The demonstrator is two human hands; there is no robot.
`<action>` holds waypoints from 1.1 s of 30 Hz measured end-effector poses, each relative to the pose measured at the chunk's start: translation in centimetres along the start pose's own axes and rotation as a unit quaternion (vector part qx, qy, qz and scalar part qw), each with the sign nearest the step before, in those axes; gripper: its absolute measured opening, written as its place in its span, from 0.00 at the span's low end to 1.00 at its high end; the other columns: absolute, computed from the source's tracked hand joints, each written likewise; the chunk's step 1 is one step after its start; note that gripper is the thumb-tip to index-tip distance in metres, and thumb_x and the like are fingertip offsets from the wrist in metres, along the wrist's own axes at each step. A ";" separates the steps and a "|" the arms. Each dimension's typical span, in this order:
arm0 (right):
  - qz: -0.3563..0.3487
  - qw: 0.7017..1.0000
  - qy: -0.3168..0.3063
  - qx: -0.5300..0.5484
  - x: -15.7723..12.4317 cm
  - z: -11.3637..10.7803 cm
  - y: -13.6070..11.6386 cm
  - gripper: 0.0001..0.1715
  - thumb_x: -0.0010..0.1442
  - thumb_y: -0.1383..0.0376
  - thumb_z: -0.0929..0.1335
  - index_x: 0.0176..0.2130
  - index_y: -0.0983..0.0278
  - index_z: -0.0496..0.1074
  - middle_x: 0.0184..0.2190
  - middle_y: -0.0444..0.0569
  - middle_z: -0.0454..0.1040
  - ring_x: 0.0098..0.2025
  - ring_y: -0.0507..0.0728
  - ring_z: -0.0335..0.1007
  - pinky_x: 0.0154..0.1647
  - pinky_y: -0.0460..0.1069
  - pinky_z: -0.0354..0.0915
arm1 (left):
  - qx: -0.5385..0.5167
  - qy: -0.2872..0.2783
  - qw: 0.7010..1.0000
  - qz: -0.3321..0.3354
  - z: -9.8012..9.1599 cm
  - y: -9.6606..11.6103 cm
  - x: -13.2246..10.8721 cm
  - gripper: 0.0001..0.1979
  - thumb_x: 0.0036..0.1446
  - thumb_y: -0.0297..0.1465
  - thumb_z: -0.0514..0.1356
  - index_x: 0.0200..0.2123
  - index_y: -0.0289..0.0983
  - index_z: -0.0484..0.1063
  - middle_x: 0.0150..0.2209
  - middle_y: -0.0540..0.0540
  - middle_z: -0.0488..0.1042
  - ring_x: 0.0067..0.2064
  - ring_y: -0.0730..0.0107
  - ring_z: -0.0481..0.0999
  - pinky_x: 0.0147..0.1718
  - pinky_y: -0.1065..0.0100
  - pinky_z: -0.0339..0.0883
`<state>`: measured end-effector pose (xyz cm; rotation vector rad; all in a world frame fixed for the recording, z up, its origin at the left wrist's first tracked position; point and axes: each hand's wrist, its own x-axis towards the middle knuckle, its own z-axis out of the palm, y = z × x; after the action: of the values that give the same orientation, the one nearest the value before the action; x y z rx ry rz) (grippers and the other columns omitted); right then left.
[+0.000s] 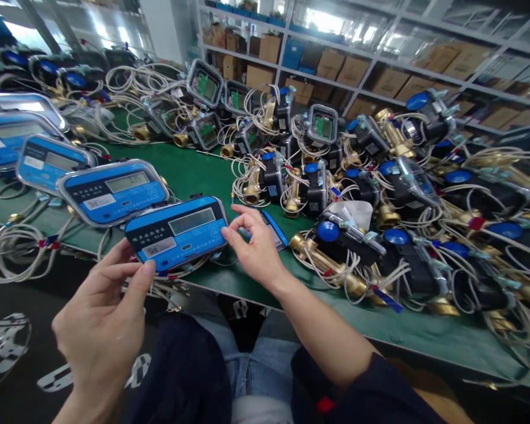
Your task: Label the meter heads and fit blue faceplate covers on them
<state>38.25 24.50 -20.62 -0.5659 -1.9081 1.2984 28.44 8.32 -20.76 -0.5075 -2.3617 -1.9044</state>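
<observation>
A blue meter display unit with a grey screen lies at the near edge of the green bench. My left hand grips its lower left corner, thumb on the face. My right hand pinches the unit's right edge with fingertips pressed together. A smaller blue label piece lies just behind my right hand. Three more blue display units overlap in a row to the left.
A large heap of black and blue meter bodies with brass fittings and white cables covers the bench's right side. Open units with green circuit boards sit further back. Shelves with cardboard boxes stand behind. My knees are under the bench edge.
</observation>
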 end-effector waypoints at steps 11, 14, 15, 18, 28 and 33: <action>0.079 0.989 -0.048 0.118 -0.7 0.2 0.6 0.15 0.55 0.55 0.71 0.27 0.61 0.66 0.46 0.54 0.75 0.59 0.62 0.68 0.53 0.56 0.67 | 0.009 0.021 0.999 -0.048 -0.2 -1.2 0.8 0.11 0.39 0.36 0.70 0.27 0.37 0.78 0.38 0.42 0.82 0.43 0.47 0.81 0.49 0.47 0.73; 0.073 0.991 -0.045 0.100 -0.7 0.2 0.6 0.14 0.55 0.57 0.71 0.27 0.62 0.67 0.48 0.55 0.75 0.58 0.62 0.68 0.51 0.55 0.68 | 0.012 0.018 0.999 -0.025 -0.2 -1.5 0.7 0.12 0.40 0.37 0.70 0.27 0.37 0.78 0.40 0.40 0.82 0.46 0.47 0.80 0.50 0.46 0.73; 0.073 0.991 -0.044 0.099 -0.7 0.2 0.7 0.13 0.55 0.57 0.71 0.27 0.62 0.67 0.48 0.55 0.75 0.57 0.62 0.69 0.51 0.55 0.68 | 0.013 0.014 1.000 -0.019 -0.2 -1.5 0.6 0.12 0.41 0.37 0.70 0.28 0.37 0.78 0.41 0.40 0.82 0.46 0.47 0.80 0.51 0.46 0.72; 0.080 0.992 -0.035 0.093 -0.7 0.2 0.8 0.12 0.56 0.59 0.71 0.27 0.62 0.68 0.45 0.54 0.76 0.55 0.62 0.71 0.50 0.54 0.67 | 0.021 0.004 1.000 -0.006 -0.2 -1.4 0.5 0.13 0.43 0.38 0.70 0.30 0.36 0.78 0.43 0.39 0.81 0.46 0.48 0.80 0.51 0.46 0.72; 0.074 0.995 -0.022 0.065 -0.7 0.4 1.0 0.10 0.57 0.63 0.70 0.27 0.62 0.68 0.44 0.53 0.77 0.52 0.60 0.73 0.49 0.54 0.67 | 0.019 0.006 1.000 -0.003 0.3 -0.9 0.1 0.13 0.44 0.37 0.70 0.31 0.35 0.78 0.44 0.39 0.81 0.44 0.51 0.81 0.49 0.48 0.74; 0.078 0.995 -0.015 0.063 -0.7 0.5 1.3 0.08 0.56 0.64 0.70 0.27 0.63 0.68 0.43 0.53 0.76 0.50 0.60 0.74 0.49 0.53 0.67 | 0.022 0.002 1.000 0.001 0.4 -0.8 0.0 0.14 0.45 0.37 0.70 0.32 0.34 0.77 0.45 0.37 0.80 0.45 0.51 0.81 0.50 0.49 0.74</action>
<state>38.19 24.24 -22.13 -0.6452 -1.8199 1.5222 28.25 8.57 -21.62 -0.5004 -2.3932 -1.8473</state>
